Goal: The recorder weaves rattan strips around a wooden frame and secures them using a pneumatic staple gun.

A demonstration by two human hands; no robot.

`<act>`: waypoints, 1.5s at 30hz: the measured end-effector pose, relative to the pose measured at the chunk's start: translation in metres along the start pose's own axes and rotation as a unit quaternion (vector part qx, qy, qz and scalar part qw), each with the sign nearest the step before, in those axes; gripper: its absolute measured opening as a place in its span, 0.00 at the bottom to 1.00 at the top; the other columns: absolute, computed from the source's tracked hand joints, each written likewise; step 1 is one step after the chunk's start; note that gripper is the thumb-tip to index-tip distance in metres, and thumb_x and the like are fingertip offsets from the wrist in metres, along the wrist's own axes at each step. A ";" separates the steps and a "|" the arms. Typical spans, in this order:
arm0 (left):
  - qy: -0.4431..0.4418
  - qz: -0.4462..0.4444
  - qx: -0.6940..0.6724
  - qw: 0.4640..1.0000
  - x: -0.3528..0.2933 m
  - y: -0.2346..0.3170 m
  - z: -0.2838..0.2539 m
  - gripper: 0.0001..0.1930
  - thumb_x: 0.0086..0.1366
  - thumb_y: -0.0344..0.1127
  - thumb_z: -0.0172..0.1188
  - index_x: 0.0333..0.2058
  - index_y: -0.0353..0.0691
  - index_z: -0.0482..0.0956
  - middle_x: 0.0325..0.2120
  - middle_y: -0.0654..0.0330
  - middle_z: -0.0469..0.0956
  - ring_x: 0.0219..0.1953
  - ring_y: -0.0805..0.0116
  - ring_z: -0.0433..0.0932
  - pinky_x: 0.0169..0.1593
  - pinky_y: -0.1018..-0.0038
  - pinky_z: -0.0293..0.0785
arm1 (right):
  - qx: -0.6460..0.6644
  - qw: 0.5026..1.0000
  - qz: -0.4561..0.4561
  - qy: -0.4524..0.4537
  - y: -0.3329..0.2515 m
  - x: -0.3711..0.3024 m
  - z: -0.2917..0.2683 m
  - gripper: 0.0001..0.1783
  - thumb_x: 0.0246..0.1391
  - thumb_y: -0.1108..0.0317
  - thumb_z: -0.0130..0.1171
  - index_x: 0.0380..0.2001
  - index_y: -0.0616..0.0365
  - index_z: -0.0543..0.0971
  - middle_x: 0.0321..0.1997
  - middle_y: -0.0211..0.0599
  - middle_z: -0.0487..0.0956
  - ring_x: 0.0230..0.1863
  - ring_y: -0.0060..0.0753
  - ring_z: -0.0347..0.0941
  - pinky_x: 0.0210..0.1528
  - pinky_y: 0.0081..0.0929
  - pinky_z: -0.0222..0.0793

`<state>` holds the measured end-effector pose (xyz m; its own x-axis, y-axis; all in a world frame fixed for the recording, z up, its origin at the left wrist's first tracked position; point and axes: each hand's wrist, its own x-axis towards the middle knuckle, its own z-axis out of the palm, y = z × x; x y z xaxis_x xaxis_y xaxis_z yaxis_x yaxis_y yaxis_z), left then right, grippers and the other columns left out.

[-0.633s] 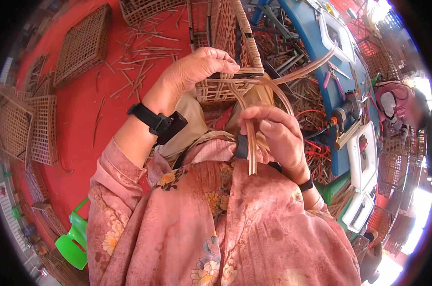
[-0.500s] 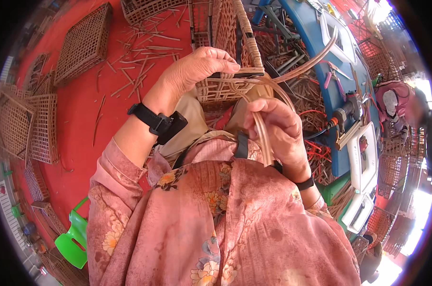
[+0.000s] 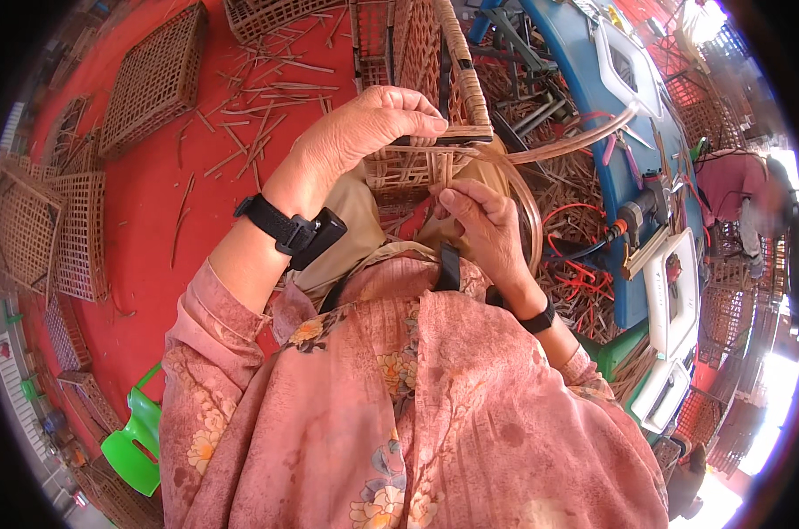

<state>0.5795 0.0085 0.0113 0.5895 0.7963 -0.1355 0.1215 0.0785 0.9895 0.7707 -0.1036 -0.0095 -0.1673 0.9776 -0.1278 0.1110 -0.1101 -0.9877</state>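
Note:
A woven cane basket (image 3: pixel 408 167) rests at my lap, its wrapped rim (image 3: pixel 476 101) rising away from me and a dark bar showing along the near edge. My left hand (image 3: pixel 364 128) is closed over that near edge, fingertips pressed on the rim. Just below, my right hand (image 3: pixel 483 225) pinches flat cane strips against the basket's near side; the fingertips partly hide where they pass through the weave. More long cane strips (image 3: pixel 576 145) leave the rim and curve out to the right, one bending down past my right wrist.
A blue table (image 3: pixel 629 295) on the right bears a power drill (image 3: pixel 633 212), pliers and white frames (image 3: pixel 673 291). Cane scraps (image 3: pixel 280 88) litter the red floor. Finished-looking baskets (image 3: pixel 153 79) stand at left, near a green plastic chair (image 3: pixel 135 450). Another person (image 3: pixel 739 189) is at far right.
My right hand has moved up and forward to the basket edge, and the strip ends that hung toward me are now at the weave. The left hand stays in place.

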 end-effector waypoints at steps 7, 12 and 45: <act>0.004 0.001 0.005 1.000 -0.001 0.002 0.002 0.12 0.60 0.42 0.62 0.35 0.39 0.81 0.30 0.69 0.78 0.39 0.78 0.73 0.51 0.76 0.63 | -0.005 0.999 0.050 0.020 0.021 0.014 0.004 0.12 0.60 0.65 0.58 0.37 0.64 0.81 0.28 0.27 0.77 0.29 0.15 0.71 0.33 0.17 0.69; 0.006 0.004 0.014 1.000 -0.001 0.002 0.002 0.12 0.60 0.42 0.62 0.35 0.39 0.81 0.30 0.69 0.78 0.39 0.78 0.72 0.51 0.77 0.63 | 0.061 0.992 0.114 0.008 0.019 0.018 0.002 0.12 0.59 0.64 0.56 0.34 0.63 0.81 0.25 0.27 0.76 0.26 0.16 0.70 0.30 0.18 0.69; 0.007 0.001 0.004 1.000 0.000 -0.001 0.001 0.12 0.61 0.42 0.62 0.36 0.39 0.81 0.31 0.69 0.78 0.40 0.78 0.73 0.52 0.76 0.63 | 0.171 0.979 -0.002 0.115 0.044 0.025 0.022 0.07 0.58 0.74 0.58 0.40 0.61 0.76 0.32 0.29 0.79 0.35 0.18 0.75 0.38 0.17 0.71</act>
<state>0.5801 0.0074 0.0098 0.5788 0.8046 -0.1326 0.1267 0.0718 0.9893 0.7497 -0.0879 -0.0578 0.0616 0.9885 -0.1381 -0.2307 -0.1206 -0.9655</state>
